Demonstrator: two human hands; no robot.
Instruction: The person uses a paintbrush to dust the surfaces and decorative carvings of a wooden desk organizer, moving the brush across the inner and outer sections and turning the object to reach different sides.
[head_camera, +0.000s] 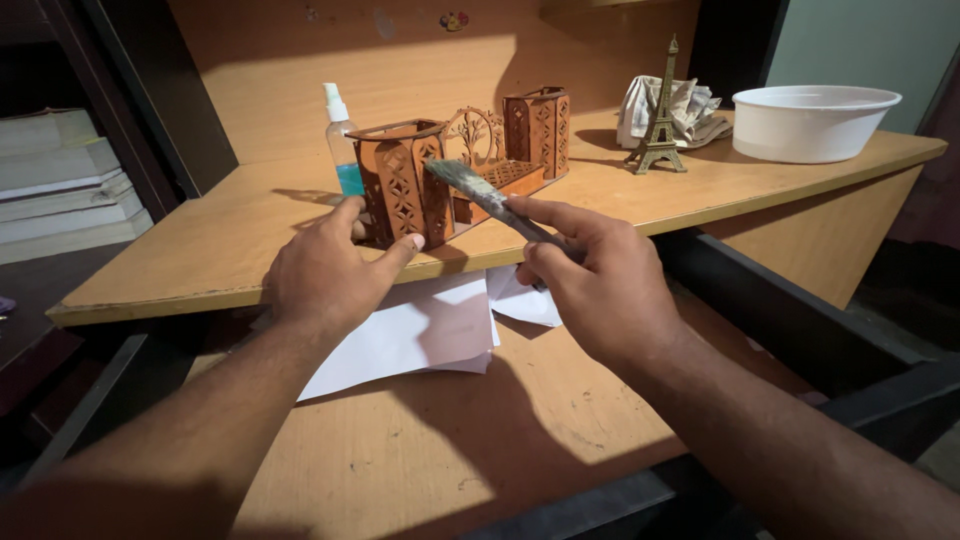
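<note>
Head view: white paper sheets (420, 335) are seen beneath both hands. A paintbrush (487, 197) is pinched in the right hand (590, 280), its bristles laid against the carved wooden desk organizer (455, 165), which is steadied by the spread left hand (330, 270). Beyond the grip, a spray bottle (341, 140), tower model (658, 115) and white bowl (812, 122) are set.

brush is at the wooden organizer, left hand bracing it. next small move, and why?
Probably a short stroke of the brush across the near box of the wooden organizer: the bristles sit at its top edge, the right hand grips the handle, and the left hand steadies the base.
</note>
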